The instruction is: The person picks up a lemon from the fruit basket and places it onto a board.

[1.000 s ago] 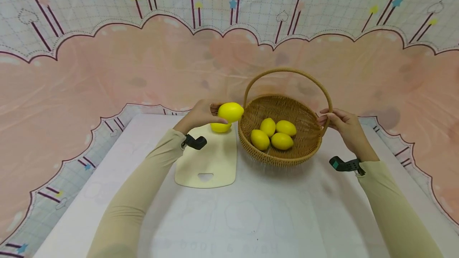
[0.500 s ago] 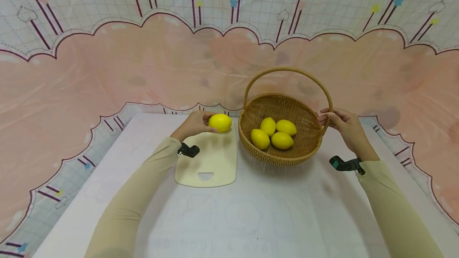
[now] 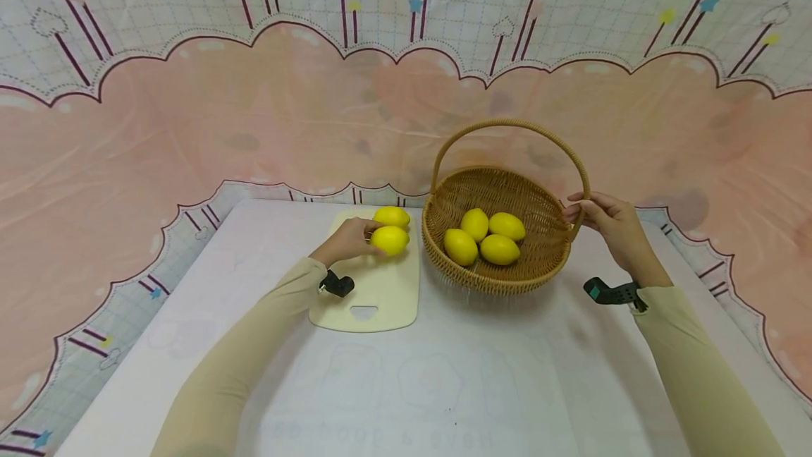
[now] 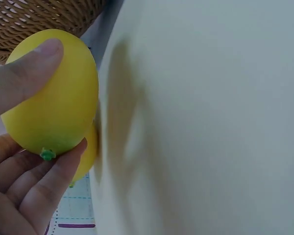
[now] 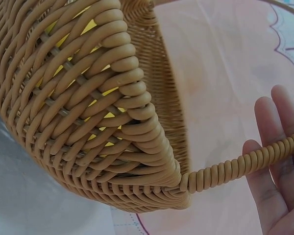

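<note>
- The left hand (image 3: 347, 240) holds a lemon (image 3: 390, 240) between thumb and curled fingers (image 4: 24, 78), low over the far part of the cutting board (image 3: 374, 288). The left wrist view shows the thumb pressed on the lemon's upper side and the fingers wrapped beneath its stem end.
- A second lemon (image 3: 391, 216) lies on the board just behind the held one. The two appear to touch or nearly touch; which cannot be confirmed.
- Risk: rolling. The lemons are rounded and the board surface is smooth and flat. A release made before the held lemon settles may let it roll toward the board's edge or against the wicker basket (image 3: 444, 259) just beside it.
- Risk: knock-on. Contact between the two lemons may push the second lemon off the far edge of the board onto the table (image 3: 444, 386).
- The right hand (image 3: 609, 224) rests against the basket handle (image 3: 574, 161) where it meets the rim, fingers lying loosely along it. The right wrist view shows near-straight fingers touching the coiled handle, not a firm grasp.
- Risk: basket shift. With so light a hold, a bump from the left side may slide or tip the basket and disturb the four lemons (image 3: 485, 237) inside.
</note>
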Demonstrator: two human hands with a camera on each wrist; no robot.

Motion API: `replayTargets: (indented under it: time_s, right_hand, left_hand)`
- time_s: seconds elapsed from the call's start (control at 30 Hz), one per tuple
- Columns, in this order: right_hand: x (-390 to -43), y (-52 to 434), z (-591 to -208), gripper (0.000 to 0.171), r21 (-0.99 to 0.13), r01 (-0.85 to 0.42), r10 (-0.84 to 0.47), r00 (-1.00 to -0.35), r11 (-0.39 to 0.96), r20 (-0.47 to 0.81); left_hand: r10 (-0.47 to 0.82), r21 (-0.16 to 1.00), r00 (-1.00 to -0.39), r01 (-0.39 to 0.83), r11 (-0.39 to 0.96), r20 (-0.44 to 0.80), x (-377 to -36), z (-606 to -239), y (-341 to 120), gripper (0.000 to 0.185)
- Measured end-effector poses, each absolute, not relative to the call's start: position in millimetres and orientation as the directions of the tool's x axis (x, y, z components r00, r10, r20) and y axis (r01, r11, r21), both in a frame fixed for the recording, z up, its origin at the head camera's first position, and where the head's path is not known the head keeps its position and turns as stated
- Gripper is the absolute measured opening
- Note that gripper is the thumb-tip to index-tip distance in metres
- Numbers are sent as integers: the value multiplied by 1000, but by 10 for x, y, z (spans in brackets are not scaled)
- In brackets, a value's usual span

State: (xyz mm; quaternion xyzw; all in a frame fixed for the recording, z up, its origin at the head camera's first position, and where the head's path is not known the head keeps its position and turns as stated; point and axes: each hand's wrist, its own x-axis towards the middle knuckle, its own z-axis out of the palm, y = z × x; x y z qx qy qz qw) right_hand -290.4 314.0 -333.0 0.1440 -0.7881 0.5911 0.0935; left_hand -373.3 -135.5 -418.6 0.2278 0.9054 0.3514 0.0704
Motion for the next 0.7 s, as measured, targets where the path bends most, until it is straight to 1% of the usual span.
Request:
replayTargets:
  time_s: [0.1,0.23,0.33,0.7]
  right_hand:
    - [-2903,3139,-3329,24,-903,-337,-114,-941,268,318]
    - [-2902,3134,-3326,24,-898,-331,-109,-943,289,313]
    - [-2906,3133,-3327,24,-897,-333,-109,-943,291,315]
    - [-2912,3147,-3336,23,-900,-352,-121,-936,259,331]
  left_hand:
    - [473,640,-880,386,665,40,-3732,-4238,-1358,61]
    - [475,627,-879,388,676,32,-3722,-4281,-1360,62]
    - [470,641,-883,369,673,14,-3713,-4286,-1359,63]
    - [503,671,-864,373,641,0,-3690,-4269,-1371,69]
